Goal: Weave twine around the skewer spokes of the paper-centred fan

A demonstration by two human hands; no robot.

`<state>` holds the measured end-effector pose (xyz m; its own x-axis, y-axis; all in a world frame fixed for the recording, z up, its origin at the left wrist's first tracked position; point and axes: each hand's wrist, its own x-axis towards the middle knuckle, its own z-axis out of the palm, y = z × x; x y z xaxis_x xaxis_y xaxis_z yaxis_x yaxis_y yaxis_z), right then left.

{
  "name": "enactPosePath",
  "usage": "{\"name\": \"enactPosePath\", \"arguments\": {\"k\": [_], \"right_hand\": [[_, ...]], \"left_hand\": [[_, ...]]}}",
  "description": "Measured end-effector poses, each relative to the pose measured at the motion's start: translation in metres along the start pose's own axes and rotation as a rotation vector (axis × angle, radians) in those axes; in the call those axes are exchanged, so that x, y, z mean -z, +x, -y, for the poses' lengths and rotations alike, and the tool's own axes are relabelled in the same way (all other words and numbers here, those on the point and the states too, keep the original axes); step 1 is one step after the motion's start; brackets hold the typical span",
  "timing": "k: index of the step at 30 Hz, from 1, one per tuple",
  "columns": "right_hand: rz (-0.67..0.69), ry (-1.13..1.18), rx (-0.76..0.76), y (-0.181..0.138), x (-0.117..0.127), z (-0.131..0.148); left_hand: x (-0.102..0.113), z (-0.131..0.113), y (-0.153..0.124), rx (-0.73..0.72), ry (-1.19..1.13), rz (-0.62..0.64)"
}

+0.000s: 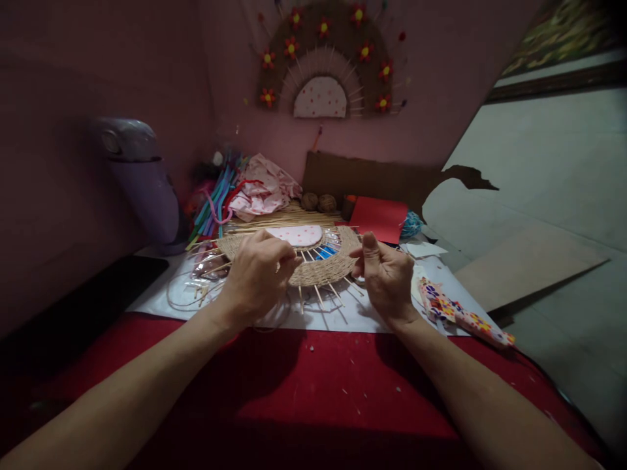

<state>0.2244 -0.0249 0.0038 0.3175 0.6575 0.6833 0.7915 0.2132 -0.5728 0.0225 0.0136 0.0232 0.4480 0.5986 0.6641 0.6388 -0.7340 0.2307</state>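
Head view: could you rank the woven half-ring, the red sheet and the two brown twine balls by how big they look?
1. Woven half-ring, even partly hidden
2. Red sheet
3. Left twine ball and right twine ball: too alike to rank

Left grip (pixel 259 274), right grip (pixel 388 277) and both forearms (pixel 161 365) are bare.

Twine balls (pixel 327 203) lie behind the weaving (pixel 318 273) (cardboard (pixel 367 176) beyond).
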Motion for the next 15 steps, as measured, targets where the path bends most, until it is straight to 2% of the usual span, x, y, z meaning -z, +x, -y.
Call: {"name": "enactPosePath", "arguments": {"k": [3,7,12,15], "right_hand": [[-0.058,-0.320,0.133,0.009,0.006,-0.001],[0.060,-0.640,0.121,0.016,0.007,-0.008],[0.254,-0.731,0.024,0.017,0.003,-0.016],[0.312,-0.727,-0.008,0.016,0.000,-0.018]], "left_hand": [[-0.003,0.003,-0.001,0.005,0.108,0.105],[-0.004,0.010,-0.004,0.073,0.278,0.189],[-0.003,0.010,-0.005,0.104,0.355,0.351],[-0.002,0.010,-0.003,0.147,0.375,0.407]]}}
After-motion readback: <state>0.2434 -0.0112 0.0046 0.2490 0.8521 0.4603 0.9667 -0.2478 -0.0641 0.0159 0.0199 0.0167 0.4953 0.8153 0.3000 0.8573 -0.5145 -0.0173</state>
